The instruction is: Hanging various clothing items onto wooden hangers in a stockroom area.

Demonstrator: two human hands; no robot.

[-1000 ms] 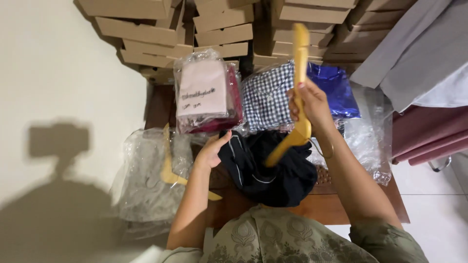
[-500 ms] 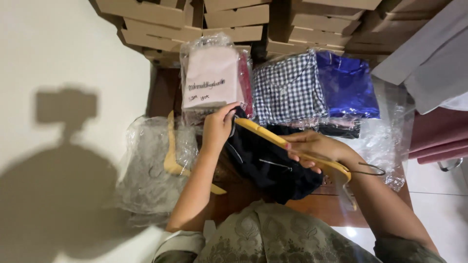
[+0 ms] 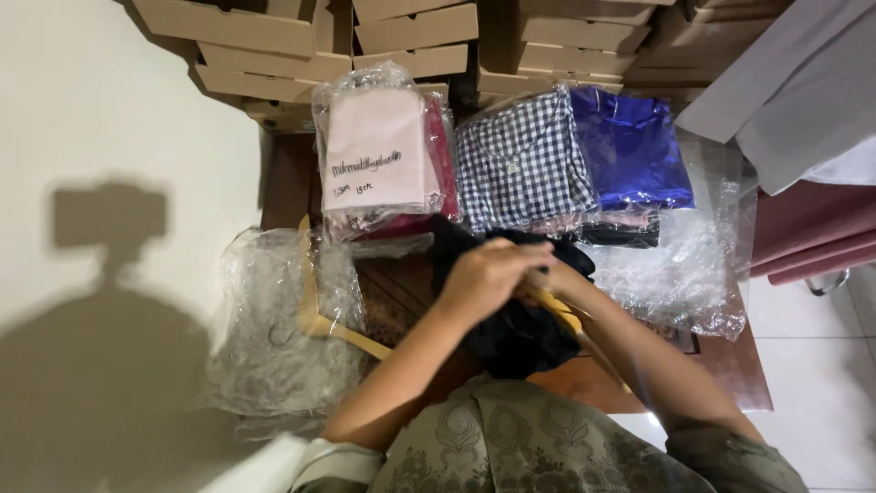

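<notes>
Cardboard boxes (image 3: 415, 36) stacked along wall, top. Clear plastic-bagged pink garment pack (image 3: 376, 151) with white handwritten label (image 3: 365, 169), table left. Bagged checked pack (image 3: 522, 160) beside blue pack (image 3: 630, 146). Empty clear bags (image 3: 274, 319) left, (image 3: 693, 265) right.

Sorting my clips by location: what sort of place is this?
Probably a small clothing seller's packing or stock room: folded garments in clear plastic bags, stacked flat cardboard boxes, and a wooden hanger beside the dark garment being handled.

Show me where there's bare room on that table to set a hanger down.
Little: a dark wood patch between the empty plastic bag and the black garment, and the right front corner. The back is crowded with folded garment stacks.
</notes>
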